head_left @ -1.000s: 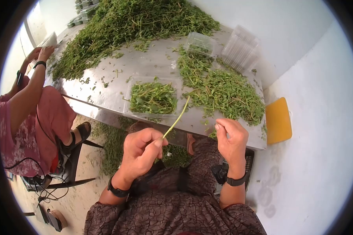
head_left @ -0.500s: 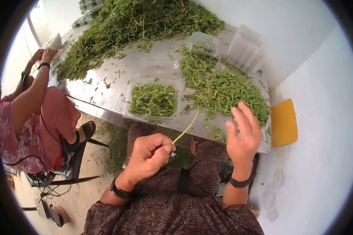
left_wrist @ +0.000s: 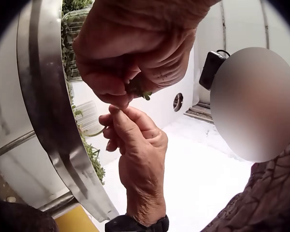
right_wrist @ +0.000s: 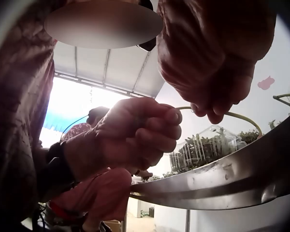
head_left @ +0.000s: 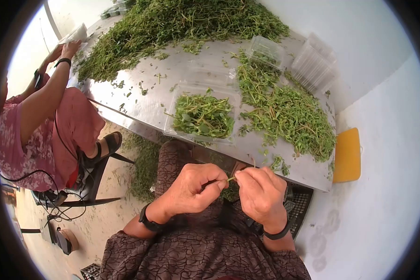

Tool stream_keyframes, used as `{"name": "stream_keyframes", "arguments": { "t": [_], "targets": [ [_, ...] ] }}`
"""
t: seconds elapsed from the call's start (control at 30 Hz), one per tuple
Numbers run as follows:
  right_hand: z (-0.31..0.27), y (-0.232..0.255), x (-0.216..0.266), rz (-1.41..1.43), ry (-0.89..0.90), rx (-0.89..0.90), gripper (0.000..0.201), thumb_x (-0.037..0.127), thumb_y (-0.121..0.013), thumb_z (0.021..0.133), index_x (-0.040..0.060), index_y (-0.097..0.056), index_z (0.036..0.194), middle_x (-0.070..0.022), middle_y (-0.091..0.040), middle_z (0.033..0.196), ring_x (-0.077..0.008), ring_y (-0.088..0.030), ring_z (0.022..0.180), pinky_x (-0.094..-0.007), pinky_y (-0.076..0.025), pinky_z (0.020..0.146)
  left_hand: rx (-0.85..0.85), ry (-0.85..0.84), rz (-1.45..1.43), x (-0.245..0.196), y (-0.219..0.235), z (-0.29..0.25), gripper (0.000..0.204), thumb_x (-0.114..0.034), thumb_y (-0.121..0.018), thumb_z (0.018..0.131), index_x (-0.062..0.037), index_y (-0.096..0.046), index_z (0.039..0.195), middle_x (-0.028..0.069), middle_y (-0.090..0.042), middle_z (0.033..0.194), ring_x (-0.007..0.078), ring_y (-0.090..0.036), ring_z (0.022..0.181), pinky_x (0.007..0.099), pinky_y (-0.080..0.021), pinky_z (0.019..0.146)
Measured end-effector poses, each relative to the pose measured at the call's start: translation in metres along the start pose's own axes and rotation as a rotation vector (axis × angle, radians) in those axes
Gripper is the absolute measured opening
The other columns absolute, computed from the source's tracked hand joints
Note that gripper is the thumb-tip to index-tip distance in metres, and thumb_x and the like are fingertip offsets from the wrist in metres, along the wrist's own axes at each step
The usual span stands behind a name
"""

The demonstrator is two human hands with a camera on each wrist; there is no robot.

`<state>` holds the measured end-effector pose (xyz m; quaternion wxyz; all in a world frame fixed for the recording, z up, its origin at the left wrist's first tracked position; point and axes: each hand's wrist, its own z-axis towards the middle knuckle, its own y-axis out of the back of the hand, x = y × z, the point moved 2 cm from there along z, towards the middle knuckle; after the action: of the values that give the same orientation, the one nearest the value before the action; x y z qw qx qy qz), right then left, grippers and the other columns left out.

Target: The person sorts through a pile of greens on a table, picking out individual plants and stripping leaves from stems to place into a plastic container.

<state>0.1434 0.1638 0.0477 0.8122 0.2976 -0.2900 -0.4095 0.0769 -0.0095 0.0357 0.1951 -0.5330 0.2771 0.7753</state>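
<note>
In the head view, my left hand (head_left: 198, 189) pinches one end of a thin green stem (head_left: 231, 178) between thumb and forefinger, low in front of the table edge. Close beside it, the fingertips of my right hand (head_left: 263, 193) pinch the same stem. A loose length of the stem (right_wrist: 244, 117) curves out past the right fingers in the right wrist view. Small leaves (left_wrist: 145, 95) show under the left hand in its wrist view. On the metal table (head_left: 147, 109), an open clear clamshell box (head_left: 236, 109) holds leafy green sprigs (head_left: 203, 114).
Loose sprigs (head_left: 298, 123) lie heaped right of the box, and a bigger green heap (head_left: 182, 28) covers the back. A stack of clear boxes (head_left: 315, 63) stands back right. Another person (head_left: 46, 121) sits at left. A yellow panel (head_left: 347, 154) is beside the table's right end.
My right hand, apart from the stem before and spread open half a second ago, has come in to the left and now pinches it. The left hand has shifted slightly right, still holding the stem.
</note>
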Motion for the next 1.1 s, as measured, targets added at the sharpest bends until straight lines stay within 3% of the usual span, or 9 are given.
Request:
{"name": "stream_keyframes", "arguments": {
  "t": [0.17, 0.27, 0.47, 0.53, 0.63, 0.67, 0.8, 0.97, 1.1],
  "targets": [
    [0.003, 0.003, 0.002, 0.048, -0.064, -0.036, 0.029, -0.004, -0.071, 0.065, 0.0012, -0.067, 0.093, -0.0079, -0.063, 0.084, -0.0236, -0.060, 0.068, -0.0331, -0.049, 0.056, 0.071, 0.018, -0.024, 0.000, -0.002, 0.002, 0.006, -0.003, -0.060, 0.083, 0.0015, -0.064, 0.082, 0.0125, -0.063, 0.072, 0.0249, -0.062, 0.062, 0.0337, -0.048, 0.058],
    [0.000, 0.007, -0.005, 0.217, -0.178, 0.190, 0.023, 0.000, -0.073, 0.071, 0.0034, -0.067, 0.092, -0.0097, -0.065, 0.082, -0.0270, -0.065, 0.070, -0.0357, -0.051, 0.057, 0.087, 0.060, -0.023, 0.006, -0.001, 0.000, 0.007, -0.005, -0.063, 0.085, 0.0014, -0.066, 0.086, 0.0127, -0.064, 0.073, 0.0259, -0.062, 0.063, 0.0337, -0.049, 0.058],
    [0.013, 0.029, -0.032, 0.073, -0.393, 0.075, 0.024, 0.006, -0.075, 0.076, 0.0022, -0.068, 0.098, -0.0124, -0.068, 0.090, -0.0311, -0.067, 0.074, -0.0380, -0.053, 0.062, 0.044, -0.017, 0.248, 0.022, -0.001, -0.007, 0.014, -0.013, -0.070, 0.086, 0.0002, -0.069, 0.090, 0.0159, -0.068, 0.085, 0.0344, -0.067, 0.077, 0.0396, -0.053, 0.066],
    [0.023, 0.032, -0.044, 0.009, -0.484, 0.064, 0.025, 0.010, -0.074, 0.078, 0.0011, -0.068, 0.101, -0.0156, -0.069, 0.091, -0.0345, -0.067, 0.076, -0.0409, -0.052, 0.064, 0.050, -0.050, 0.324, 0.027, -0.001, -0.009, 0.016, -0.012, -0.070, 0.086, 0.0003, -0.069, 0.096, 0.0155, -0.070, 0.095, 0.0354, -0.068, 0.084, 0.0400, -0.055, 0.073],
    [0.042, 0.030, -0.057, -0.109, -0.429, 0.109, 0.023, 0.013, -0.072, 0.080, 0.0006, -0.068, 0.099, -0.0160, -0.067, 0.086, -0.0344, -0.065, 0.072, -0.0427, -0.051, 0.062, 0.059, -0.067, 0.338, 0.034, 0.001, -0.010, 0.013, -0.009, -0.068, 0.086, 0.0005, -0.069, 0.095, 0.0154, -0.070, 0.093, 0.0363, -0.068, 0.084, 0.0410, -0.056, 0.074],
    [0.050, 0.027, -0.061, -0.151, -0.438, 0.164, 0.019, 0.015, -0.070, 0.081, 0.0005, -0.066, 0.092, -0.0171, -0.063, 0.079, -0.0348, -0.063, 0.068, -0.0443, -0.049, 0.060, 0.054, -0.071, 0.337, 0.039, 0.001, -0.011, 0.013, -0.009, -0.068, 0.086, 0.0005, -0.069, 0.095, 0.0154, -0.070, 0.093, 0.0363, -0.068, 0.084, 0.0410, -0.056, 0.074],
    [0.062, 0.007, -0.083, -0.318, -0.345, 0.202, 0.021, 0.015, -0.072, 0.078, 0.0008, -0.069, 0.093, -0.0160, -0.064, 0.076, -0.0338, -0.063, 0.066, -0.0436, -0.049, 0.059, 0.050, -0.091, 0.357, 0.057, 0.003, -0.014, 0.009, -0.009, -0.068, 0.083, -0.0001, -0.068, 0.085, 0.0161, -0.067, 0.083, 0.0364, -0.065, 0.077, 0.0422, -0.054, 0.068],
    [0.070, -0.012, -0.101, -0.468, -0.245, 0.370, 0.011, 0.012, -0.066, 0.075, 0.0019, -0.062, 0.073, -0.0171, -0.059, 0.070, -0.0377, -0.061, 0.068, -0.0476, -0.050, 0.062, 0.035, -0.051, 0.350, 0.075, 0.006, -0.022, 0.008, -0.008, -0.067, 0.083, -0.0005, -0.068, 0.084, 0.0156, -0.067, 0.081, 0.0361, -0.065, 0.076, 0.0421, -0.054, 0.066],
    [0.083, 0.000, -0.112, -0.477, -0.210, 0.271, 0.008, 0.008, -0.065, 0.073, 0.0011, -0.064, 0.071, -0.0184, -0.060, 0.066, -0.0373, -0.063, 0.065, -0.0464, -0.050, 0.060, 0.034, 0.023, 0.388, 0.090, 0.011, -0.023, 0.008, -0.004, -0.065, 0.083, 0.0022, -0.068, 0.086, 0.0163, -0.069, 0.085, 0.0361, -0.068, 0.077, 0.0405, -0.055, 0.068]
  ]
}}
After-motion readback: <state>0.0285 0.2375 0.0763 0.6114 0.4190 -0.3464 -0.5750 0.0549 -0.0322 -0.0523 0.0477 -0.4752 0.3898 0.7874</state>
